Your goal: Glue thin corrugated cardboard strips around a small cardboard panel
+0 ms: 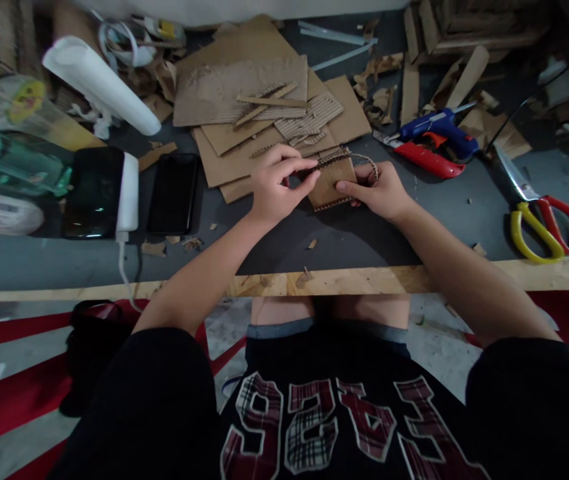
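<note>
Double pinch: left hand point(275, 185) and right hand point(385, 193) on cardboard point(329, 191)

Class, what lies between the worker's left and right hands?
In the head view, a small cardboard panel with a corrugated strip along its upper edge.

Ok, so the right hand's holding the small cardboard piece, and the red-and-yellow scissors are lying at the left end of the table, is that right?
Not quite: in the head view, the red-and-yellow scissors are lying at the right end of the table. The right hand is indeed holding the small cardboard piece.
</note>
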Motion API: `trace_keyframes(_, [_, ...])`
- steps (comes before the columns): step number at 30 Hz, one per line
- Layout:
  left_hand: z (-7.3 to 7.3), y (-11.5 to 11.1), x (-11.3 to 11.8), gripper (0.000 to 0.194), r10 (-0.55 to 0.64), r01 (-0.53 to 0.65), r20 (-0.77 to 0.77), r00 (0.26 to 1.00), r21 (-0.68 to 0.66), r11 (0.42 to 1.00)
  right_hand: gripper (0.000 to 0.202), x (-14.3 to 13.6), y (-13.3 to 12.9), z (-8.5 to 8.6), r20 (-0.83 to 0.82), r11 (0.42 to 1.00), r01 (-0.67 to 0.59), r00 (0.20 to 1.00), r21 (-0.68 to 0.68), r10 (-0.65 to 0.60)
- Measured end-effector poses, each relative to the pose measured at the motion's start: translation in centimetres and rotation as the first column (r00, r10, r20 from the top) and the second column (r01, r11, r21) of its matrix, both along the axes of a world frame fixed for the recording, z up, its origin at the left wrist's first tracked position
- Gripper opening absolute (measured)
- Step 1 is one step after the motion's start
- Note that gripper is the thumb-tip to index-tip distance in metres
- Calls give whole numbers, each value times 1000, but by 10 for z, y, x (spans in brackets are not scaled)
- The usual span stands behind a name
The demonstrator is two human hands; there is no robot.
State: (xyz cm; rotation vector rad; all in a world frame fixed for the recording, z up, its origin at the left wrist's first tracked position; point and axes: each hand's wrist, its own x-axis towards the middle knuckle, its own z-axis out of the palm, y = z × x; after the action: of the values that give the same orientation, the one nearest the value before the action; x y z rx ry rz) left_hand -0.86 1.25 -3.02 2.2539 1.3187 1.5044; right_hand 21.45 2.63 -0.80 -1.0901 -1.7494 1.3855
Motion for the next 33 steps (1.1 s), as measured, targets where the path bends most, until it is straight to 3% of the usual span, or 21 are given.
trace_keyframes(17, [-1,2,-1,29,-60,66,88,994,-59,996,47,1,2,-4,-21,999,-26,999,22,27])
trace_keyframes(27, [-1,1,-1,33,-39,40,13,999,-62,997,48,2,3,-8,47,991,-88,995,104,83])
trace_keyframes(33, [0,0,0,25,-63,64,19,998,-47,997,47,1,3,-7,22,987,-143,990,72,142])
